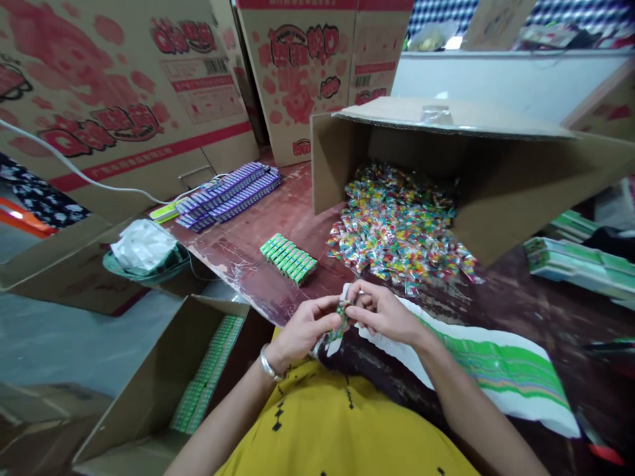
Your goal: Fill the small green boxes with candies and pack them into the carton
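Between my two hands, over the table's near edge, is a small green printed carton (335, 336) with white end flaps sticking out. My left hand (313, 325) is closed round its side, thumb on top. At its upper end the fingers of my right hand (373, 309) pinch together; they hide whatever else is there. Just beyond my hands, small clear packets of colourful candy (397, 225) spill from a cardboard box (501, 192) lying on its side. A row of filled green cartons (288, 259) stands beyond my left hand. Flat green-and-white carton blanks (496, 363) lie fanned out under my right forearm.
Purple boxes (231, 196) lie in rows at the far left. An open carton (143, 390) holding green boxes stands low on the left, near a bowl with a white plastic bag (149, 244). Large printed cartons (302, 79) stand behind. More green blanks (580, 261) are stacked at right.
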Available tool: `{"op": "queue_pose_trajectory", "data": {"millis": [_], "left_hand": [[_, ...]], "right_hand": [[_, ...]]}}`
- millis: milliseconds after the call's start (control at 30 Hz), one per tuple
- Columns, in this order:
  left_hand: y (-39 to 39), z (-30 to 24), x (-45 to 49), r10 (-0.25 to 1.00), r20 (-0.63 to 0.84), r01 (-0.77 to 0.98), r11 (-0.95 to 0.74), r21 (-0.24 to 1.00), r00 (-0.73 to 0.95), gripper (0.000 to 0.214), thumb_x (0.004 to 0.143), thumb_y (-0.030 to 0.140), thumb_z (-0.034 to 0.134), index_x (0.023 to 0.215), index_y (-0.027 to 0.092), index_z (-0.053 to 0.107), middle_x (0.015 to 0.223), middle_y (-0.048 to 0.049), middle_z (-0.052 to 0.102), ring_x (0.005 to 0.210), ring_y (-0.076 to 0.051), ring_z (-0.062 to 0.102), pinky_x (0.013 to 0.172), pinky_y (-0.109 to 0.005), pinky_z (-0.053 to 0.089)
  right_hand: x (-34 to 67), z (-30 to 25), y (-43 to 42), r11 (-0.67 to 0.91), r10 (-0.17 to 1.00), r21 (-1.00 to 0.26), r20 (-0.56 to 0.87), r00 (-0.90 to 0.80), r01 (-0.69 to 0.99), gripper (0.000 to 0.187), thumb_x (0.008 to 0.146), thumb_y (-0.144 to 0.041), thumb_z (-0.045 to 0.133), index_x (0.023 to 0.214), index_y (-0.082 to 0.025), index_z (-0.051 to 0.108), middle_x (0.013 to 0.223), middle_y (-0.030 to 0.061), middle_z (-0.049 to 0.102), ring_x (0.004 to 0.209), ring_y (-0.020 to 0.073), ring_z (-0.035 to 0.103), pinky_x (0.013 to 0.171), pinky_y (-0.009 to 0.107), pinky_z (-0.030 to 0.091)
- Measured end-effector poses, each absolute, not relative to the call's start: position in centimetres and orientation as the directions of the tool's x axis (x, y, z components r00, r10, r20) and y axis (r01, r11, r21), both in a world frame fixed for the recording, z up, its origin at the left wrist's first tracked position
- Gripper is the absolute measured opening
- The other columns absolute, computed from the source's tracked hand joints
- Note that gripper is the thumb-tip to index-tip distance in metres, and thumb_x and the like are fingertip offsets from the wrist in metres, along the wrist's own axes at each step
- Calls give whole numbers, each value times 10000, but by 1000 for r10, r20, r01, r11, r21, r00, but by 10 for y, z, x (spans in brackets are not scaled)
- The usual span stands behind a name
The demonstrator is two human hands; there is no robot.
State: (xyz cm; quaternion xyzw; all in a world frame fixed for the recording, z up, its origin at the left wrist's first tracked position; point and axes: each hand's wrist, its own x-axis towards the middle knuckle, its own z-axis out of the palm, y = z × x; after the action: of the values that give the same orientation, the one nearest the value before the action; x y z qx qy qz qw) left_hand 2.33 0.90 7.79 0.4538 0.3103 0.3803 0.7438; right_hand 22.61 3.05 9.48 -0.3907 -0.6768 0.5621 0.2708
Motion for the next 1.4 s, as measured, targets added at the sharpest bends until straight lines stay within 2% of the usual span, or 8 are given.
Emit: {"op": "queue_pose_trajectory", "data": {"millis": [133,333,433,567,700,900,1167,1400], "left_hand": [[-2,80,17,867,-113,-192,231,954,485,365,839,343,647,1138,134,654,991,-74,683,803,-165,609,735,-249,462],[-2,76,9,973,-30,-129,60,990,230,290,833,337,648,1043,139,677,975,-66,685,873,-187,607,783,-266,468],[3,74,14,994,-2,-151,18,988,107,270,811,320,671,1009,137,692,960,-65,696,889,-193,613,813,-277,475],[14,64,29,1000,-30,-196,29,980,-1,271,786,320,693,985,137,683,929,-64,696,842,-180,626,778,-275,499],[25,53,43,994,-2,-198,-19,980,-105,535,771,300,711,1261,196,521,876,-25,661,800,-156,626,747,-264,508],[40,46,47,996,-16,-114,25,993,86,425,842,281,628,1254,214,551,1045,-49,652,880,-162,613,794,-265,492],[57,39,40,977,-68,-99,90,991,203,250,808,210,653,1050,177,602,1004,-43,646,878,-164,607,802,-276,482],[66,38,41,989,-125,-198,139,970,85,349,760,192,701,1030,194,478,947,-15,618,845,-134,607,729,-231,482]], "right_hand": [[226,103,34,-9,630,-953,-241,-738,304,224,840,-401,626,871,-180,611,613,-10,625,441,112,555,407,202,418],[211,92,32,40,936,-995,7,-351,87,238,822,-373,667,974,-211,585,764,-1,642,637,126,615,568,222,492],[202,80,28,89,952,-993,63,-299,75,298,783,-339,716,1033,-223,602,900,19,659,826,165,633,693,252,511],[190,65,24,114,981,-986,92,-169,123,213,851,-351,632,1005,-208,665,856,21,673,757,166,625,699,276,505],[187,54,30,108,994,-987,109,7,119,382,864,-335,612,1230,-228,594,888,27,681,767,168,626,707,286,513],[197,40,46,65,997,-988,71,38,143,362,870,-342,595,1211,-223,612,1086,64,676,932,206,638,841,339,507],[198,30,63,196,980,-920,198,-29,340,119,908,-288,528,862,-206,601,951,41,639,921,196,599,840,327,455],[190,33,77,130,991,-988,132,13,84,98,871,-284,588,928,-224,536,925,35,640,884,186,618,829,332,480]]}}
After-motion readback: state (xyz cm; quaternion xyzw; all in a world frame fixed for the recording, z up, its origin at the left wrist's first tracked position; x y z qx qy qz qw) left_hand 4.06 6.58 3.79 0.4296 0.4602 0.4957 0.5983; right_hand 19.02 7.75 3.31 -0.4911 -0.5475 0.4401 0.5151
